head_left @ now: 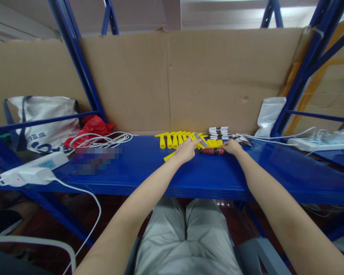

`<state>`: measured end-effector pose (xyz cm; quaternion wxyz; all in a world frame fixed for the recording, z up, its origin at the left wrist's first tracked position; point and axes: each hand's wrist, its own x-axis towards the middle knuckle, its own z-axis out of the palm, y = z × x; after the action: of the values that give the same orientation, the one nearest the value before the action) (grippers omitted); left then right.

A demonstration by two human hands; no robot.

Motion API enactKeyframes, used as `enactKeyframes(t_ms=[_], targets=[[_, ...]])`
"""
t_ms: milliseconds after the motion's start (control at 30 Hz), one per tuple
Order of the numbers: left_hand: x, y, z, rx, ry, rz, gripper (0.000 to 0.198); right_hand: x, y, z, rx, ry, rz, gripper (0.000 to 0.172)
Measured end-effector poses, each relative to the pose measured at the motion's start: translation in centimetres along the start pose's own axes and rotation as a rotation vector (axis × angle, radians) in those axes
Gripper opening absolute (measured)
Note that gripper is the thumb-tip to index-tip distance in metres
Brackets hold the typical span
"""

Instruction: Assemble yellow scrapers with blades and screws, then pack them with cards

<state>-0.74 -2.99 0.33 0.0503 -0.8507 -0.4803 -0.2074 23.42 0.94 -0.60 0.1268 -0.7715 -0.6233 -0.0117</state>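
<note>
My left hand (187, 149) rests on the blue shelf (149, 168), fingers pinched on a flat grey metal blade (201, 140) that tilts up over a row of yellow plastic handles (174, 139). One yellow handle (169, 156) lies loose just left of that hand. My right hand (231, 146) is closed on the right end of a red and black tool handle (212, 151) lying flat between both hands. A small stack of black and white packets (218, 133) stands right behind the yellow pieces.
A cardboard sheet (189, 80) backs the shelf. White coiled cables (103, 139), a red bag (91, 126) and a white tote (43, 122) lie left. White power strips sit at the left (31, 170) and right (318, 144). Blue uprights (83, 65) flank the bay.
</note>
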Motion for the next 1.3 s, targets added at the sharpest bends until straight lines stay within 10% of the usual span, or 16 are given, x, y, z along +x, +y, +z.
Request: enactKeyframes(t_ms=[867,1300], targets=[[-0.1,0.2,-0.2,0.009,-0.024,-0.001,0.045,-0.8,-1.0,-0.4,-0.035,0.0,0.055,0.035],[0.1,0.0,0.4,-0.012,-0.018,0.028,0.044,-0.7,-0.2,-1.2,0.188,0.299,0.172,0.033]])
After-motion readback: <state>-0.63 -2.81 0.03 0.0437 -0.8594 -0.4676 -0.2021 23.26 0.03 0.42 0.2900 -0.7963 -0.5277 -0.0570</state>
